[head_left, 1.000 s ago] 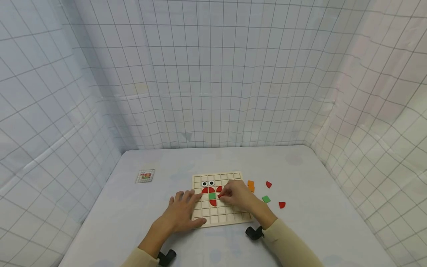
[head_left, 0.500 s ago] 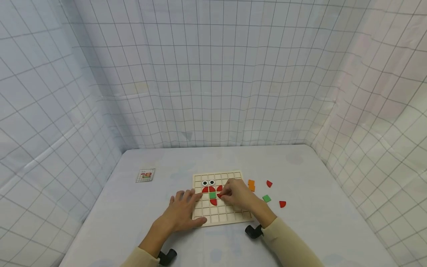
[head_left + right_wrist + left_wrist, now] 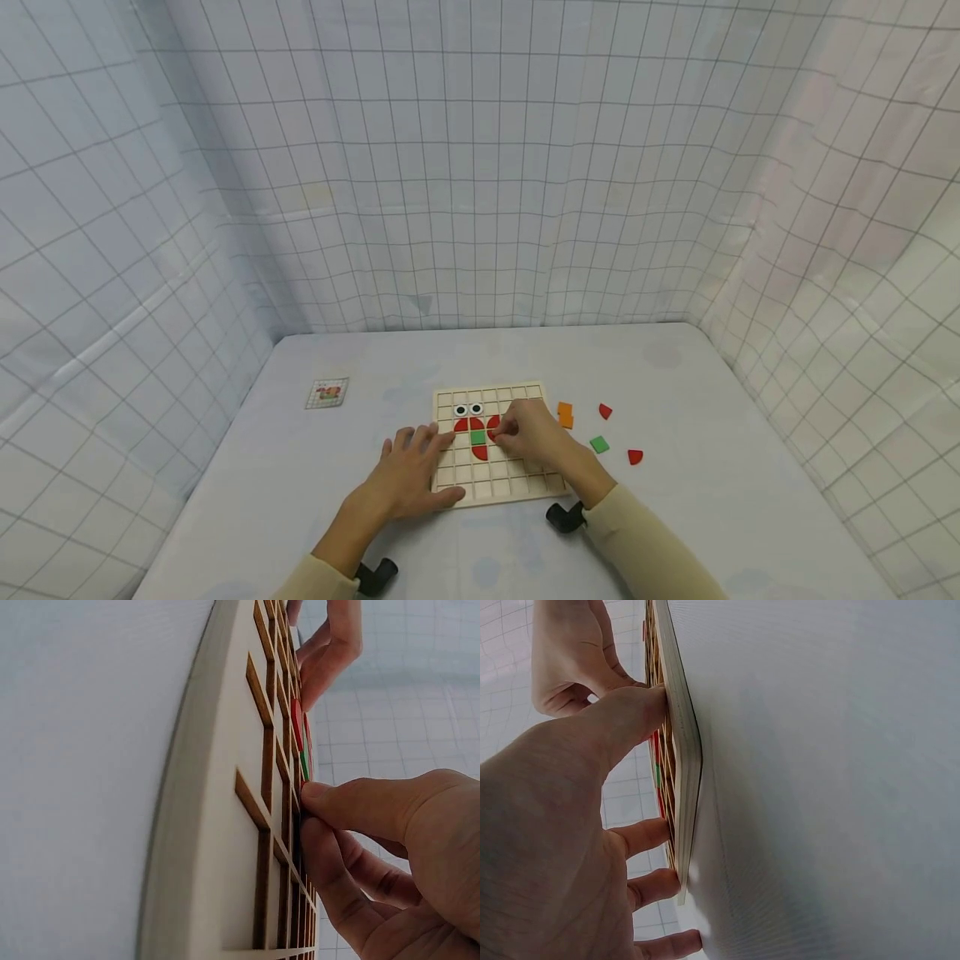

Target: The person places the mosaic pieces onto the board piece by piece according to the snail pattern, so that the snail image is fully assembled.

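Observation:
A wooden grid board (image 3: 498, 490) lies on the table, holding two eye tiles (image 3: 468, 410), several red quarter-circle tiles and a green square tile (image 3: 477, 437). My right hand (image 3: 531, 432) pinches a red quarter-circle tile (image 3: 492, 434) at its cell, below another red tile (image 3: 492, 422); the fingertips partly cover it. In the right wrist view, the thumb and fingers of my right hand (image 3: 390, 847) meet at the board's surface. My left hand (image 3: 408, 475) lies spread over the board's left edge, thumb at the near corner. Seen from the left wrist, its fingertips touch the rim (image 3: 686, 765).
Right of the board lie orange tiles (image 3: 566, 415), a loose green tile (image 3: 599, 444) and two red quarter-circle tiles, one farther back (image 3: 605, 412), one nearer (image 3: 636, 457). A picture card (image 3: 327, 392) lies at the back left. White grid-patterned curtains (image 3: 480, 167) surround the table.
The red tile under my right fingertips has settled into line below the red tile behind it. My right forearm has shifted slightly left; the left hand stays put.

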The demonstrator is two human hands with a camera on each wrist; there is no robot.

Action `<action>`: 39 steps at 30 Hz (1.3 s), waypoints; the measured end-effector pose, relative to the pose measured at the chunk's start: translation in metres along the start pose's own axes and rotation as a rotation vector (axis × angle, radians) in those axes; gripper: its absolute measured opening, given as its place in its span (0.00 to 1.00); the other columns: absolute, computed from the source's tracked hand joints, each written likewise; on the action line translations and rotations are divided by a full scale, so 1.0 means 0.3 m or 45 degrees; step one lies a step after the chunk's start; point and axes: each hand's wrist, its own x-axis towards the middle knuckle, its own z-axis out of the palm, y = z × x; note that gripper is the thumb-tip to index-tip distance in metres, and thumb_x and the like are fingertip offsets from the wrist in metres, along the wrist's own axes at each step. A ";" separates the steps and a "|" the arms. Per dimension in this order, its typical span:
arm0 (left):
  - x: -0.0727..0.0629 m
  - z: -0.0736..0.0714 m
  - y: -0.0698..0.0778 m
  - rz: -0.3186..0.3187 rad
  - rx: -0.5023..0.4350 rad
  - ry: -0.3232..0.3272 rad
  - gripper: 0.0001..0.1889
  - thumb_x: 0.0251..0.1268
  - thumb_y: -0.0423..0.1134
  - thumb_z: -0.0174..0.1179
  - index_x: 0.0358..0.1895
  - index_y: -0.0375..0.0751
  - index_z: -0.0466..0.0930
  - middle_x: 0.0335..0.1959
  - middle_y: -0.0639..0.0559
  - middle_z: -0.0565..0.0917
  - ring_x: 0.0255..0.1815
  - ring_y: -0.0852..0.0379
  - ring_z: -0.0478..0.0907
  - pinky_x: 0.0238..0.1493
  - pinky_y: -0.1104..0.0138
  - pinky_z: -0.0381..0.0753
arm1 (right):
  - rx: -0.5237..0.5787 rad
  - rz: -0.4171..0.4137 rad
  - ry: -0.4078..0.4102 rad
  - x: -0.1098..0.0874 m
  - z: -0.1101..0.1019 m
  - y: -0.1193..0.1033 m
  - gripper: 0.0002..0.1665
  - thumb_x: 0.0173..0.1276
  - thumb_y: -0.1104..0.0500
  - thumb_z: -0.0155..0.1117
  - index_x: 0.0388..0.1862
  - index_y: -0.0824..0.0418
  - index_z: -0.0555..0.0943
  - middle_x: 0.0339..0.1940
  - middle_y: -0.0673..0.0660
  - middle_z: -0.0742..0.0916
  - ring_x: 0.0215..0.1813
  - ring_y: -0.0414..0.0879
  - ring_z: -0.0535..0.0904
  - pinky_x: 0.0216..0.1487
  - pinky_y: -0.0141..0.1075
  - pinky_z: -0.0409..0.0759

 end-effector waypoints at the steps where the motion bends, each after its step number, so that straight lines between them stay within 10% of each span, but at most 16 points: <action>1: 0.000 -0.001 0.000 0.001 0.002 0.000 0.49 0.71 0.71 0.74 0.88 0.50 0.73 0.87 0.35 0.73 0.84 0.25 0.69 0.80 0.18 0.70 | 0.006 0.004 0.004 0.002 0.001 0.000 0.04 0.75 0.66 0.83 0.39 0.59 0.99 0.40 0.51 0.94 0.41 0.37 0.83 0.42 0.29 0.86; 39: -0.002 0.006 -0.003 -0.006 -0.001 -0.006 0.50 0.70 0.72 0.73 0.89 0.50 0.72 0.88 0.35 0.72 0.85 0.25 0.68 0.81 0.17 0.68 | -0.028 0.014 0.155 -0.128 -0.127 0.121 0.09 0.78 0.63 0.82 0.54 0.57 0.97 0.52 0.53 0.94 0.47 0.40 0.87 0.46 0.29 0.87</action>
